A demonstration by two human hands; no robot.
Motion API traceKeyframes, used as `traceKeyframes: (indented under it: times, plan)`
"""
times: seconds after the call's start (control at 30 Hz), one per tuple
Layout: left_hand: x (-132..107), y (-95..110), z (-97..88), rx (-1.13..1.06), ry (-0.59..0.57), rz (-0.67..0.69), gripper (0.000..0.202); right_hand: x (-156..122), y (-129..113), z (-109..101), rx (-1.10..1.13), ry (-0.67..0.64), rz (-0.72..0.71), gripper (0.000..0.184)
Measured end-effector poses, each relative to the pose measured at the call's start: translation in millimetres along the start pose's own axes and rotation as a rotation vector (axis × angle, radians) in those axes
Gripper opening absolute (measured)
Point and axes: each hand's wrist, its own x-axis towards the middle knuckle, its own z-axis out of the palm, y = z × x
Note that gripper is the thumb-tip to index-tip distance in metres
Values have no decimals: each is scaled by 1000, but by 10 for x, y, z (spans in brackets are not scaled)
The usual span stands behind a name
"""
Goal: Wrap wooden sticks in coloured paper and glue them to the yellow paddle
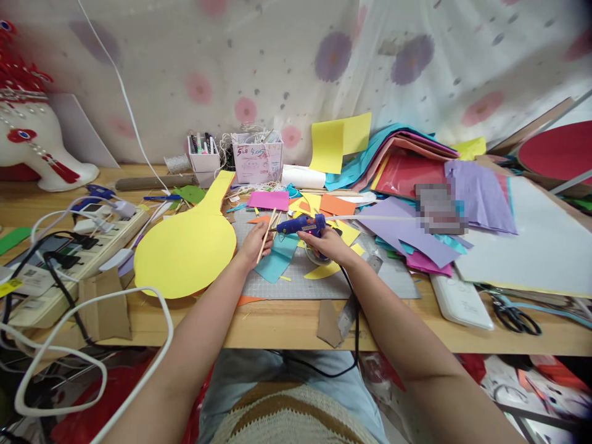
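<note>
Pinching a small bundle of thin, pale wooden sticks (267,237) between thumb and fingers, the left hand (254,245) is hovering over the left part of a grey gridded cutting mat (393,282). The right hand (329,243) is wrapping its fingers around the handle of a blue plastic glue gun (300,225), which is pointing left; its nozzle is sitting right by the sticks, though whether it is touching them I cannot tell. A long, whitish glue stick (370,217) is jutting out of the gun's back toward the right, and a black cord (356,330) is hanging from the handle over the near edge of the light wooden table (277,327).

Beneath the hands, a teal paper piece (277,260) is lying on the mat. To the left, a large yellow paper shape with a round body and a narrow neck (185,253) is resting beside the left forearm. To the right, a lavender paper sheet (402,225) is lying across other coloured papers, and nearer, black-handled scissors (515,317) are lying beside a white rectangular device (462,302). On the far side, a white box with handwriting (259,161) is standing next to a small white pen holder (203,161).
</note>
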Motion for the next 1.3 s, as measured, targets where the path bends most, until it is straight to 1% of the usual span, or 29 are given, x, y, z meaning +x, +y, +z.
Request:
traceKeyframes:
  times: [0.1,0.27,0.4,0.57,0.7,0.8,0.93,1.1,1.3]
  plan:
    - [-6,8,10,-2,0,-6,34,0,-5,-1,-25,-38,-2,44]
    - [-15,16,25,-12,19,-10,33,-18,-17,-2,19,-5,-10,40]
    - [-5,11,20,-21,34,3,30,-29,-30,-11,-28,-51,0,40]
    - [23,-8,-14,-40,42,13,31,-40,-56,-14,-83,-92,-7,39]
    - [24,-9,-9,-47,81,6,30,-60,-84,-19,-108,-119,-11,40]
    - [25,-11,1,-53,106,16,29,-75,-96,-29,-133,-167,6,44]
    - [38,-22,-6,-47,81,37,29,-92,-114,-34,-131,-225,24,47]
    - [27,-9,3,-43,95,30,29,-116,-151,-34,-104,-283,1,47]
    - [37,-3,-7,-90,77,47,33,-128,-163,-28,-99,-313,-36,46]
